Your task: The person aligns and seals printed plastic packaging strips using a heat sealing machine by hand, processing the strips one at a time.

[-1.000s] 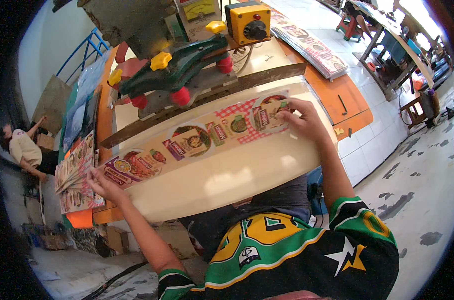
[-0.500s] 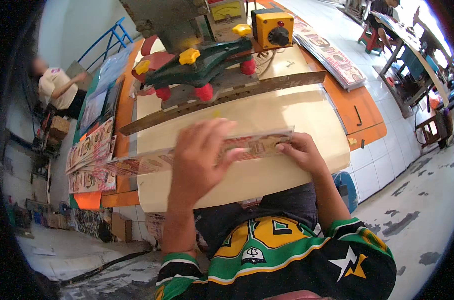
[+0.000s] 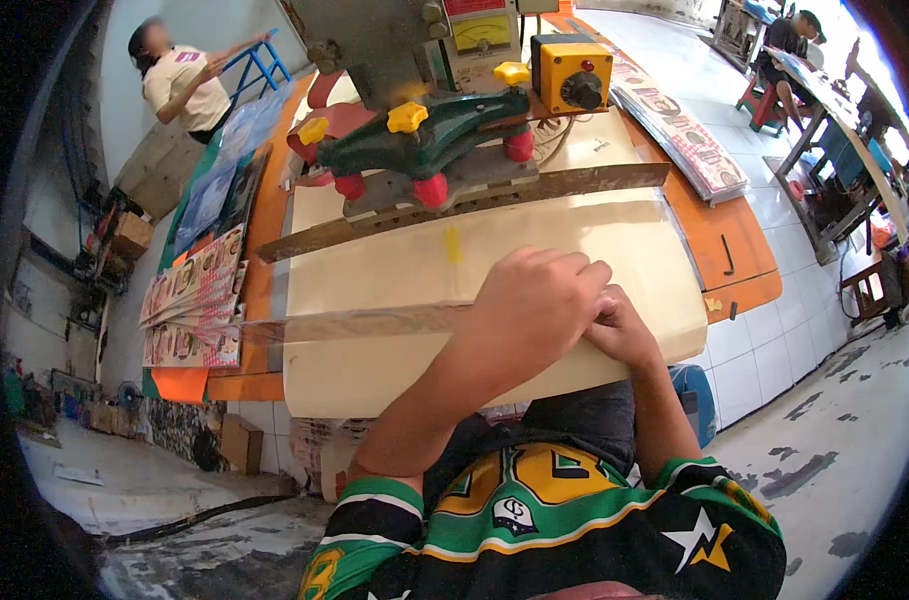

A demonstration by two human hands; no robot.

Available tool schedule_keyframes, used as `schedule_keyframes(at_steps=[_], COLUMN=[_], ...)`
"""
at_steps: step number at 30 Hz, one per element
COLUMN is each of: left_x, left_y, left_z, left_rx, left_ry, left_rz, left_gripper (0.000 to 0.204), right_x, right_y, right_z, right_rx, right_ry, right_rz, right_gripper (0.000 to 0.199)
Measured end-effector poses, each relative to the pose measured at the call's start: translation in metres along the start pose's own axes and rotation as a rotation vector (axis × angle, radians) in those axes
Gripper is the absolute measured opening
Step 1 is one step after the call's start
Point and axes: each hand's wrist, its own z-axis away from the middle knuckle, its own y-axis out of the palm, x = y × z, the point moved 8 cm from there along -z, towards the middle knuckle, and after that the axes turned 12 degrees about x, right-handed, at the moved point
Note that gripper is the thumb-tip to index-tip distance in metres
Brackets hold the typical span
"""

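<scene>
At a cream work board (image 3: 395, 360) on an orange table (image 3: 745, 270), a person's left hand (image 3: 535, 305) lies knuckles-up over the right hand (image 3: 620, 330) at the board's near edge, both pressed onto a clear plastic strip (image 3: 355, 322); whether either hand grips it cannot be told. Behind stands a green press with red and yellow knobs (image 3: 425, 140). Colourful printed packets (image 3: 190, 300) lie stacked at left, a yellow switch box (image 3: 572, 72) behind.

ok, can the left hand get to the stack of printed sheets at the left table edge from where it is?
Probably yes. The left hand lies on the cream work board, over the right hand. The printed sheets lie to its left, with only bare board and a clear film strip between, though it is a long sideways stretch.
</scene>
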Motion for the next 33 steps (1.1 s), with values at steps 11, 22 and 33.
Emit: schedule_keyframes(at_steps=[11,22,33], left_x=[0.001,0.006,0.006], left_y=[0.018,0.02,0.024], left_z=[0.002,0.009,0.011], left_rx=[-0.031,-0.069,-0.172], left_ry=[0.003,-0.001,-0.006], left_rz=[-0.044,-0.005,-0.048], left_gripper=[0.01,0.011,0.016], right_x=[-0.002,-0.009,-0.002], right_y=[0.005,0.005,0.005], right_z=[-0.004,-0.005,-0.006], right_rx=[-0.001,-0.01,-0.025], right_ry=[-0.004,0.061,0.072], right_rz=[0.071,0.076,0.06], right_gripper=[0.018,0.017,0.02])
